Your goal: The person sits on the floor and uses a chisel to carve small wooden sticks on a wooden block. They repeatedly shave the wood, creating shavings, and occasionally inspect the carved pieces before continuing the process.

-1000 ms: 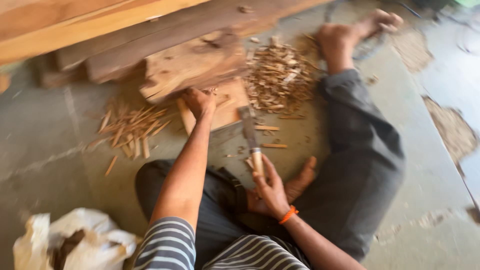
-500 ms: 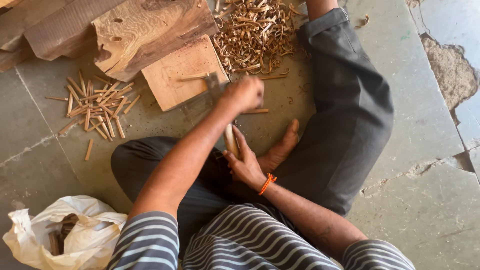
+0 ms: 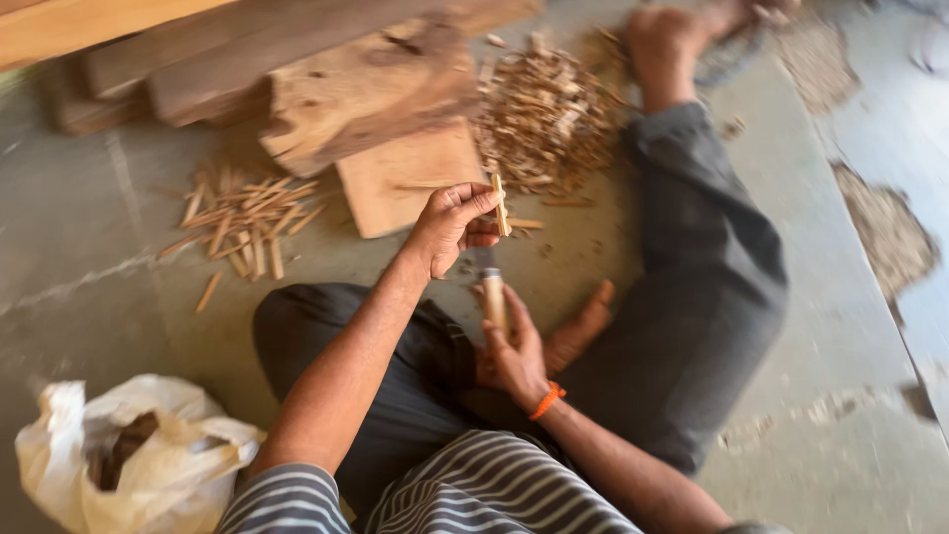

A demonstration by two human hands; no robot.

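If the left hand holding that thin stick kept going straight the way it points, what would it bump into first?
Probably the flat wooden board just beyond the left hand, with the pile of wood chips farther on. Depth is unclear, so the hand might pass above the board.

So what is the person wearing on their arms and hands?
Both arms are bare below short sleeves striped grey and white. The right hand has a bright orange band round its wrist. The left hand wears nothing: no glove, ring or watch that shows.
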